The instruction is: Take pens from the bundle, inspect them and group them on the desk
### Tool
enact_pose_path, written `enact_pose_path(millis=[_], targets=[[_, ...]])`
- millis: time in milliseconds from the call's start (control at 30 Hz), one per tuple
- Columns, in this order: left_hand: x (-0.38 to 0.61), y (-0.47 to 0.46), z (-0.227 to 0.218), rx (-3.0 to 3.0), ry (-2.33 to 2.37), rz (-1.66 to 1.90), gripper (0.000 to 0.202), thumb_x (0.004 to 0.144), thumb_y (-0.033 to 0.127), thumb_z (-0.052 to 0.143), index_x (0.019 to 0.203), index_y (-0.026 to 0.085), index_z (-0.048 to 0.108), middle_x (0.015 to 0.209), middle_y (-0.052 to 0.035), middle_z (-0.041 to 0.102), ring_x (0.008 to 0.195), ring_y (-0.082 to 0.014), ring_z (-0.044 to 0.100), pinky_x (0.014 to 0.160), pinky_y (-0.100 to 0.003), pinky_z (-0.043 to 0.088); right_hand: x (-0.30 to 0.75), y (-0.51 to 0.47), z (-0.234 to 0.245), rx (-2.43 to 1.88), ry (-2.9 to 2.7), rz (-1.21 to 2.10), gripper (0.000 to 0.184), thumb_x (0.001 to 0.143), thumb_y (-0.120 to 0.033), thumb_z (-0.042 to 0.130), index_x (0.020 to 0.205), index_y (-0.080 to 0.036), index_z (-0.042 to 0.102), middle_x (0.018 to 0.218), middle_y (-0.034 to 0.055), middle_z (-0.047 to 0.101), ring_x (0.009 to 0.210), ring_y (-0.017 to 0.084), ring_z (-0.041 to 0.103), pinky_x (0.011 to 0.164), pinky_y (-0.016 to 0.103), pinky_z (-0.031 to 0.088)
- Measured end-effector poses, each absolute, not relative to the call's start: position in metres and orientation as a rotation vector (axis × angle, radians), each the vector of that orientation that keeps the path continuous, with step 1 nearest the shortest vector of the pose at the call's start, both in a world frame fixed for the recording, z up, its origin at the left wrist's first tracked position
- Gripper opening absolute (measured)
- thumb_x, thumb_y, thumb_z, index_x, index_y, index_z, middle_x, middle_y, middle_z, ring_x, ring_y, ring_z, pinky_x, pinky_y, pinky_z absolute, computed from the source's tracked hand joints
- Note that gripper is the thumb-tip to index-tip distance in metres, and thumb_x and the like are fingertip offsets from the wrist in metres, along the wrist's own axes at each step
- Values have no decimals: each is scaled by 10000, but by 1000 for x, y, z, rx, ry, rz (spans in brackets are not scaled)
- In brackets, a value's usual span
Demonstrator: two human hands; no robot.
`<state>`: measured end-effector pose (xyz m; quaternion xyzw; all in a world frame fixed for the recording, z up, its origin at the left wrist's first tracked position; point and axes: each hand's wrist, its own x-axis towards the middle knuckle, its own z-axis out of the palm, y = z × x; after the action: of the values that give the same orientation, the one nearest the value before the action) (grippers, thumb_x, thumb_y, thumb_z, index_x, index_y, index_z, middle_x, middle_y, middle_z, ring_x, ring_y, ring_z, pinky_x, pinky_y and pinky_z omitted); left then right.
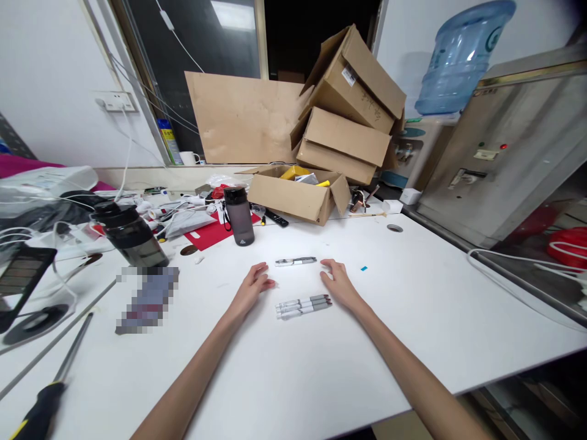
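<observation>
Both my hands rest on a white table (413,318). My left hand (254,284) lies with its fingers loosely curled, holding nothing. My right hand (338,282) lies flat and open, its fingers spread. Between and just behind them lies a single grey pen (296,261). A group of three grey pens (302,305) lies side by side just in front, close to my right hand's thumb. Neither hand touches a pen.
A grey water bottle (239,215) and a darker jug (129,235) stand at the left. An open cardboard box (298,194) sits behind, with stacked boxes (351,104) above. A screwdriver (50,379) lies front left. A water dispenser (463,61) stands at the right.
</observation>
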<state>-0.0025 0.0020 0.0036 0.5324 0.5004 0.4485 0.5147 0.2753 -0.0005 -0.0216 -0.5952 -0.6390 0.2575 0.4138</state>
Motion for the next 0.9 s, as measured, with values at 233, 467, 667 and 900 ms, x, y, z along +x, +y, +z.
enact_pose_path(millis=[233,467,667,900], targets=[[6,2,9,1095,1059,1063,440,961,435,598,1320,204,493,1594,-160,360,971,-195,737,1024,-390,545,274,8,-27,-1478,-1616,674,437,904,-312,498,1328,-210,533,1316,117,516,1247,225,515,1131,393,371],[6,7,6,1111,1028,1038,514,953,456,604,1364,170,486,1600,-187,334,1000,-238,724,911,-411,603,272,9,-24,-1469,-1640,648,410,924,-311,491,1316,-216,563,1304,111,557,1312,231,468,1163,404,322],[8,5,10,1119,1027,1009,541,957,463,597,1384,155,470,1544,-207,408,1029,-253,718,901,-411,602,272,11,-25,-1471,-1646,642,391,955,-338,455,1313,-230,571,1298,103,569,1311,228,458,1161,408,320],[11,2,17,1118,1034,993,585,961,472,593,1421,153,425,1487,-215,480,1033,-246,712,920,-411,605,271,11,-27,-1472,-1643,621,383,952,-351,462,1298,-246,588,1278,98,585,1297,234,469,1153,420,325]])
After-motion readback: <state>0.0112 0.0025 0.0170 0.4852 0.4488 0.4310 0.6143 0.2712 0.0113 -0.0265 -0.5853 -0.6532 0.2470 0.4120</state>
